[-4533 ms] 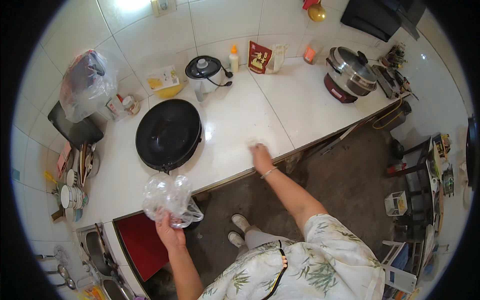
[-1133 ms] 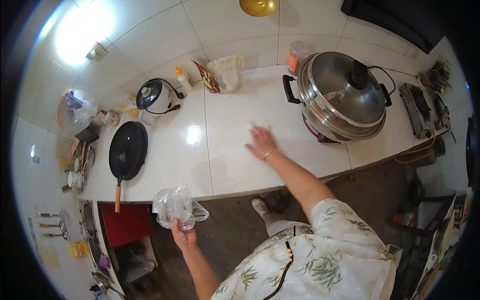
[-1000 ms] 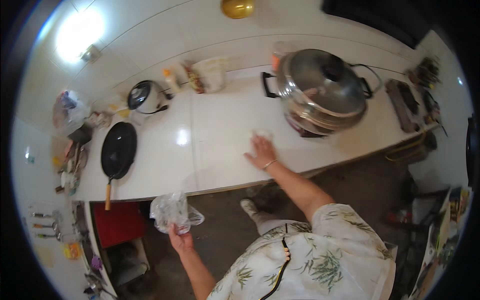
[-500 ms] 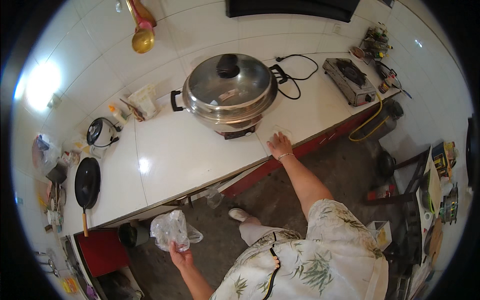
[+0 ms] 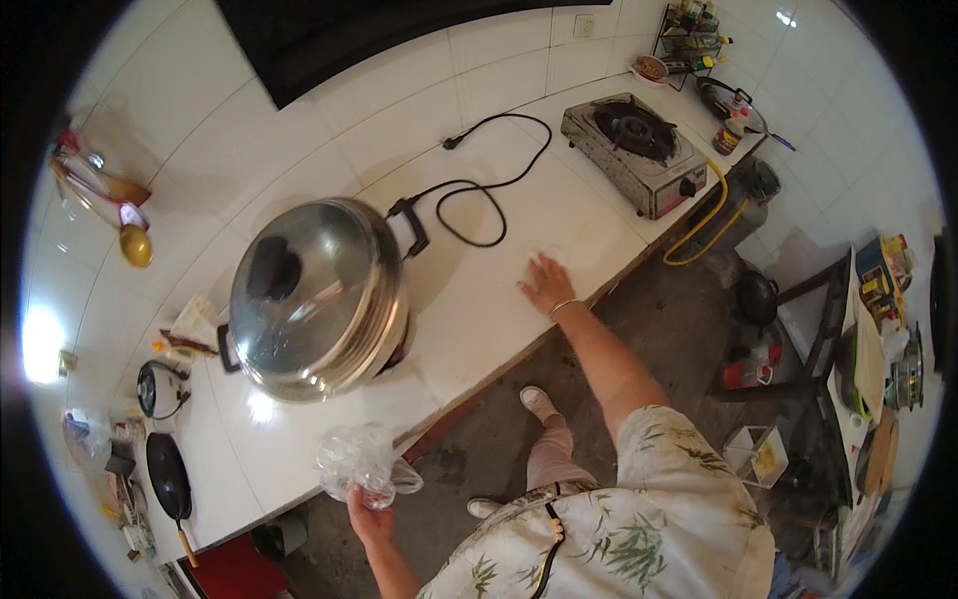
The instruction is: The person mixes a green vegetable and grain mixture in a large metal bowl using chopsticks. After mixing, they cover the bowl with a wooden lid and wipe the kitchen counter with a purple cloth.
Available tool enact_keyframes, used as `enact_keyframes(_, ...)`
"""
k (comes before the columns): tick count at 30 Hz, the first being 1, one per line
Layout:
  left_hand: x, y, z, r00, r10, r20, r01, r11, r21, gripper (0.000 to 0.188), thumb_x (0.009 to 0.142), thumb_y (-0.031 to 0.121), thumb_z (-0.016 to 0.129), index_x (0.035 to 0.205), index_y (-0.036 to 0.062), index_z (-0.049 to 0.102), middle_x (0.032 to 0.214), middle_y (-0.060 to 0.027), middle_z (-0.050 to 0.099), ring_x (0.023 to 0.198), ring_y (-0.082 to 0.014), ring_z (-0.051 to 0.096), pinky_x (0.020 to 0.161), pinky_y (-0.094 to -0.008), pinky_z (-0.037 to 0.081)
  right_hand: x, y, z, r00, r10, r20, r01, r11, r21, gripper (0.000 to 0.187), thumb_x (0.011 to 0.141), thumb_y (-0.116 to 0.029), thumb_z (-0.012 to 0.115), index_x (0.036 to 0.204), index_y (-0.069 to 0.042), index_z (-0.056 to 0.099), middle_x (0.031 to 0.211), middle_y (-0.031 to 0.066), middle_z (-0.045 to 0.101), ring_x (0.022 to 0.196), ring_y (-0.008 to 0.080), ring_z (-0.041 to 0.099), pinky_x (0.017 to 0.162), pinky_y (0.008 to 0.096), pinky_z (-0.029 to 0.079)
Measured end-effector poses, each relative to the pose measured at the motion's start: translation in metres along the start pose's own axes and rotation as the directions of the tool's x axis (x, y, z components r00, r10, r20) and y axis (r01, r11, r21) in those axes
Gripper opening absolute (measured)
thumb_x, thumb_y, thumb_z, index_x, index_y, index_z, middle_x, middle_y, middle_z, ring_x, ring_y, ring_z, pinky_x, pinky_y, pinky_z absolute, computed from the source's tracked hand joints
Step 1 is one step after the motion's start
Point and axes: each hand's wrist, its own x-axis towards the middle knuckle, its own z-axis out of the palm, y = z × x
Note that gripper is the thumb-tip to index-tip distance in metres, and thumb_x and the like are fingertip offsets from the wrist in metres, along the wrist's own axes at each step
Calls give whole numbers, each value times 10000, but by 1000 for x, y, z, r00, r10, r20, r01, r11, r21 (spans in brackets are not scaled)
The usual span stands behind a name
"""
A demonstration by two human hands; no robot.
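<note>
My left hand (image 5: 371, 514) is closed on a crumpled clear plastic bag (image 5: 357, 461), held up near the counter's front edge. My right hand (image 5: 549, 287) lies palm down on the white tiled counter (image 5: 479, 319). A thin pale cloth (image 5: 539, 257) appears at its fingertips, pressed to the surface; motion blur and the hand hide most of it. To the left of that hand stands a large steel electric pot (image 5: 319, 299) with a domed lid. Its black cord (image 5: 477, 185) lies looped on the counter beyond my right hand.
A gas stove (image 5: 639, 150) with a yellow hose (image 5: 704, 235) stands on the counter's right end, before a bottle rack (image 5: 689, 40). A black frying pan (image 5: 168, 474) and a small cooker (image 5: 160, 389) are at the left. A dark wooden stand (image 5: 798, 389) is at my right.
I have shifted right along the counter, so the pot now appears farther left. My right hand has moved towards the stove with the cloth. The bag stays in my left hand.
</note>
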Motion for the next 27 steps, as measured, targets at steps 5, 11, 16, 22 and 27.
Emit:
enact_keyframes(5,1,-81,74,985,-168,-29,170,983,73,286,779,125,603,1055,87,541,1006,-41,597,845,-173,584,632,-290,486,66,129,-55,994,110,8,-110,993,50,689,893,-539,306,1392,-69,240,1465,141,150,1337,334,149,1096,384,139)
enact_keyframes(11,19,-143,141,979,-204,-22,205,975,82,182,795,123,588,973,89,571,901,-36,621,704,-178,585,637,-334,484,3,200,-67,967,195,-166,-185,980,77,426,879,-190,528,1271,-47,442,1226,135,513,1041,270,537,879,360,459)
enact_keyframes(16,28,-171,189,973,-224,-56,231,958,171,225,763,41,598,971,105,544,818,-5,568,562,-114,515,474,-235,435,53,203,-106,930,364,-51,-32,218,975,317,856,-48,527,1173,-43,518,1069,50,587,864,163,590,737,273,508)
enact_keyframes(22,29,-189,232,970,-211,-123,225,968,109,258,805,33,546,1053,97,523,862,-21,579,664,-115,546,497,-227,445,103,208,-74,944,40,-327,55,960,276,434,857,-189,523,1244,-5,455,1381,261,257,1259,377,294,1055,444,240)
enact_keyframes(27,36,-193,229,979,-190,-74,199,967,158,241,817,24,530,1051,82,526,865,-21,584,675,-115,550,507,-223,448,139,163,-32,955,-65,-288,74,997,20,565,855,-281,489,1260,92,361,1381,254,261,1269,379,263,1073,437,184)
